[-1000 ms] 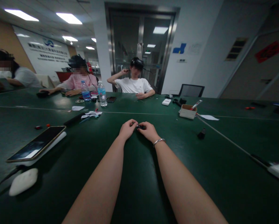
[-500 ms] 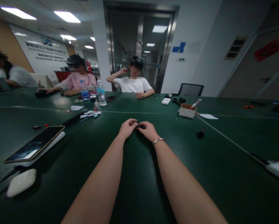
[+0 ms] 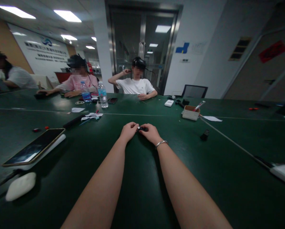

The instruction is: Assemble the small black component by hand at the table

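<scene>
A small black object with a shiny silver end (image 3: 139, 128) is between my two hands over the green table (image 3: 142, 190); its kind is too small to make out. My right hand (image 3: 152, 133), with a silver bangle at the wrist, has its fingers closed around the dark part. My left hand (image 3: 128, 131) pinches at the silver end with thumb and fingers together. The fingers partly hide the object. Off to the right, a small black piece (image 3: 205, 135) stands on the table.
At left lie a phone (image 3: 36, 148) on a white stand and a white rounded object (image 3: 21, 187). Crumpled paper (image 3: 92, 116) and bottles (image 3: 102, 95) are farther back. A small box (image 3: 191, 113) holds a pen-like item. Across the table sits a person in white (image 3: 135, 86); others sit at left.
My left fingers have closed in from a looser curl to a pinch against the silver end. My right hand keeps its grip, and the view has shifted slightly.
</scene>
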A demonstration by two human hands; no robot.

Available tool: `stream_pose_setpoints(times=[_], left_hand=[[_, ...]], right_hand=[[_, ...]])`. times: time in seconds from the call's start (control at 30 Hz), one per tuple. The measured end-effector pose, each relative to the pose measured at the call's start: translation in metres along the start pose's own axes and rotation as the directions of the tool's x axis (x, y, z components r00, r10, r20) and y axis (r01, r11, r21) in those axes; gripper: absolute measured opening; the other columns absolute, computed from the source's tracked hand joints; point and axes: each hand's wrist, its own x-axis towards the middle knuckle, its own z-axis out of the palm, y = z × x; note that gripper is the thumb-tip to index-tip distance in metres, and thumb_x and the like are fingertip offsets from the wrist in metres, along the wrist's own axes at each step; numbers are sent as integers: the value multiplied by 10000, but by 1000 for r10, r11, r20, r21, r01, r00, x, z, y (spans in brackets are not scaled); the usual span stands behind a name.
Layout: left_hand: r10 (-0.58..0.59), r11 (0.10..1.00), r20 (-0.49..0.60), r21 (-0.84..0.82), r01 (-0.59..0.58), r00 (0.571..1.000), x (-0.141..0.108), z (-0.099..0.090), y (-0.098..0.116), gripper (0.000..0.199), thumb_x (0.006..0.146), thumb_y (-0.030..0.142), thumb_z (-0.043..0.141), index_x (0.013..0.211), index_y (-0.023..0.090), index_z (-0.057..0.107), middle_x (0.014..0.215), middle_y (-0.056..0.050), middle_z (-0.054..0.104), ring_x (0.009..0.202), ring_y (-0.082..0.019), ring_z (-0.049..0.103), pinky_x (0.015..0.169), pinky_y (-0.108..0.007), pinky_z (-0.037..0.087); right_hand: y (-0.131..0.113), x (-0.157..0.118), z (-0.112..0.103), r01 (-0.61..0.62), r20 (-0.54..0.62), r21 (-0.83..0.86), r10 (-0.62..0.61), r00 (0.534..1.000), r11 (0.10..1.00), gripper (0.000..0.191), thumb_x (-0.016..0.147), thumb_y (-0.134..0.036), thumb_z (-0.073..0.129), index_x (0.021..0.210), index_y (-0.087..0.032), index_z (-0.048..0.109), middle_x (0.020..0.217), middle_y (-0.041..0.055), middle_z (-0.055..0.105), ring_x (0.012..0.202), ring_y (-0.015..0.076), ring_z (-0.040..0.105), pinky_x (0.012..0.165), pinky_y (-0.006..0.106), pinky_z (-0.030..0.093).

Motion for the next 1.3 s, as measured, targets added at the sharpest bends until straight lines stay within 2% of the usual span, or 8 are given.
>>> stream_pose_setpoints(times=[0.13, 0.23, 0.43, 0.6, 0.83, 0.97, 1.13, 1.3], left_hand=[[79, 997, -30, 11, -79, 996, -2, -1, 0, 221, 803, 273, 542, 971, 225, 677, 959, -38, 678, 771, -146, 607, 727, -271, 460], [126, 992, -48, 4, -126, 991, -3, -1, 1, 260, 800, 252, 547, 1035, 242, 657, 955, -28, 672, 754, -133, 605, 734, -263, 462], [61, 997, -54, 42, -59, 997, 0, 0, -1, 255, 813, 399, 539, 867, 204, 693, 799, -33, 680, 726, -154, 595, 679, -261, 456], [17, 998, -10, -64, -18, 1000, 5, 2, -6, 233, 810, 301, 552, 948, 195, 707, 873, -59, 699, 766, -161, 609, 735, -276, 473], [98, 993, -33, -61, -100, 995, 4, 2, -9, 250, 813, 239, 539, 1015, 210, 684, 1026, -68, 673, 881, -167, 608, 818, -302, 474], [104, 992, -27, -63, -105, 994, 1, 0, -8, 300, 819, 244, 529, 1096, 237, 644, 918, -42, 669, 770, -143, 603, 741, -280, 479], [96, 995, -37, -9, -97, 995, 1, 0, -6, 238, 829, 370, 525, 905, 210, 684, 838, -32, 671, 735, -149, 588, 680, -262, 461], [29, 998, -26, -64, -30, 999, 5, 2, -7, 241, 804, 336, 558, 922, 178, 697, 805, -49, 677, 743, -155, 596, 690, -262, 460]], right_hand=[[0, 1, 1, -10, -4, 4, 10, 1000, 1000, 232, 739, -279, 678, 955, -199, 705, 897, 43, 651, 778, 155, 573, 721, 284, 437], [2, 1, 2, 7, -6, 10, -7, 1000, 1000, 227, 740, -271, 678, 952, -198, 707, 892, 45, 653, 781, 156, 578, 722, 281, 439], [3, 1, 2, 24, -4, -1, -24, 1000, 1000, 227, 742, -275, 677, 956, -206, 707, 897, 43, 656, 791, 158, 578, 729, 283, 439], [2, 1, 1, -3, -10, 12, 4, 1000, 1000, 236, 746, -266, 671, 968, -197, 706, 910, 50, 665, 801, 166, 584, 731, 287, 442], [1, 1, 0, 6, -1, 1, -6, 1000, 1000, 244, 752, -286, 666, 977, -200, 708, 914, 51, 667, 807, 170, 584, 735, 293, 442], [3, 2, 2, 9, 3, -3, -9, 1000, 1000, 256, 747, -282, 671, 983, -189, 708, 914, 57, 660, 799, 167, 580, 726, 292, 440], [3, 2, 3, 18, 2, -5, -18, 1000, 1000, 261, 744, -293, 675, 983, -197, 711, 909, 55, 661, 801, 168, 579, 731, 293, 437], [3, 2, 2, 23, -9, -16, -24, 1000, 1000, 254, 740, -273, 678, 978, -189, 711, 891, 52, 663, 791, 163, 575, 727, 285, 433]])
